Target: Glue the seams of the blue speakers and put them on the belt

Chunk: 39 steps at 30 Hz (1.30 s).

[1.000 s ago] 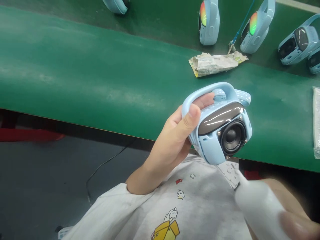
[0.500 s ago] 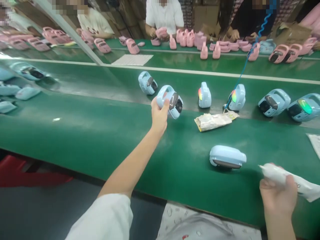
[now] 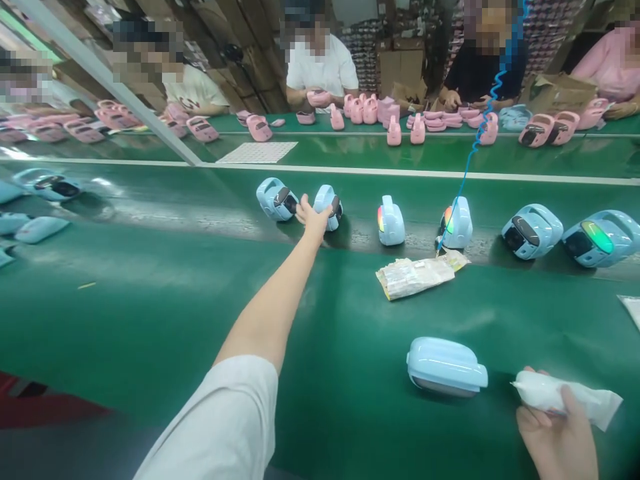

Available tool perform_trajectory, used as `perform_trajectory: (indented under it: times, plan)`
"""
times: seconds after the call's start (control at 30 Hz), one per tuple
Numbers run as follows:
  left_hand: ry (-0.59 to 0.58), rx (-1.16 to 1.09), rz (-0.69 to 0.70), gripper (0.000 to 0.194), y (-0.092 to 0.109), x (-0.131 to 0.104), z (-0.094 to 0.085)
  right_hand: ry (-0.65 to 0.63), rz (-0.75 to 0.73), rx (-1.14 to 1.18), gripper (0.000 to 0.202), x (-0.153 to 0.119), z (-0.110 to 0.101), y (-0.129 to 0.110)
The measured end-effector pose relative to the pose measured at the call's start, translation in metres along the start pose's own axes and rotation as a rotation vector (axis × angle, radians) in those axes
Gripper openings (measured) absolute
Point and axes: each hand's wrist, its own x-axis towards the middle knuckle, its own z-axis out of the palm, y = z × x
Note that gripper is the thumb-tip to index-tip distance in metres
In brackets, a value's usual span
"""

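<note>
A green table (image 3: 200,320) spreads out before me, with a darker strip (image 3: 175,200) along its far part; blue pieces (image 3: 43,229) lie at ten o'clock, too crowded to count, and across the way a second green bench (image 3: 340,151) carries pink speakers (image 3: 259,128), with people (image 3: 323,63) behind it, cartons (image 3: 400,70) at their backs and a coiled blue cord (image 3: 511,48) hanging at one o'clock. My left hand (image 3: 314,219) reaches out to twelve, fingers spread loosely, just beside an upright blue speaker (image 3: 324,198); I cannot tell whether they touch it. My right hand (image 3: 555,413), at two o'clock, is curled round a white tube (image 3: 537,390), its nozzle pointing left. I count six blue speakers standing in a row from twelve to two, three showing coloured light, then one crumpled wrapper (image 3: 417,275) at one o'clock, one lying speaker (image 3: 445,363) nearer me, one tube, and five people opposite.
</note>
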Motion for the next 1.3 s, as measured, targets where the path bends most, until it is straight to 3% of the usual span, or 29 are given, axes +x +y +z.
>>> perform_trajectory:
  times: [0.07,0.1,0.2,0.27,0.4,0.5,0.6,0.73,0.87,0.97,1.07,1.2,1.3]
  plan:
    - [0.08,0.033,-0.003,0.074,0.019,-0.012,-0.003,-0.005,0.019,-0.006,0.051,0.0,0.0,0.0]
    - [0.075,0.063,0.078,0.073,0.03,-0.018,-0.003,-0.012,0.021,-0.004,0.053,-0.001,0.001,0.0]
    - [-0.171,0.211,0.528,0.066,0.067,-0.028,0.001,-0.032,0.008,0.003,0.058,-0.003,0.005,0.0]
    - [-0.352,0.275,0.704,0.063,0.087,-0.028,0.003,-0.05,0.006,0.009,0.06,-0.005,0.008,0.0]
    - [-0.431,0.283,0.717,0.038,0.104,-0.021,-0.01,-0.085,0.012,0.024,0.06,-0.008,0.011,0.001]
    - [-0.43,0.249,0.693,0.01,0.098,-0.028,-0.037,-0.11,0.015,0.021,0.059,-0.01,0.011,0.002]
    - [-0.405,0.179,0.609,0.022,0.083,-0.056,-0.068,-0.137,0.013,-0.004,0.059,-0.012,0.012,0.003]
    - [-0.365,0.027,0.442,0.032,0.062,-0.124,-0.095,-0.18,0.015,-0.054,0.057,-0.02,0.016,0.005]
    - [-0.427,-0.243,0.159,0.032,0.044,-0.196,-0.103,-0.243,0.004,-0.091,0.053,-0.036,0.017,0.005]
    - [-0.46,-0.391,0.092,0.042,0.025,-0.231,-0.104,-0.272,-0.01,-0.108,0.053,-0.05,0.014,0.003]
    - [-0.448,-0.611,0.107,0.049,0.001,-0.246,-0.091,-0.367,-0.033,-0.123,0.053,-0.061,0.01,0.0]
    - [-0.194,-0.756,0.145,0.057,-0.018,-0.253,-0.055,-0.631,-0.092,-0.178,0.041,-0.073,0.008,-0.007]
    - [-0.013,-0.856,0.15,0.052,-0.014,-0.261,-0.04,-0.757,-0.164,-0.199,0.034,-0.087,0.009,-0.011]
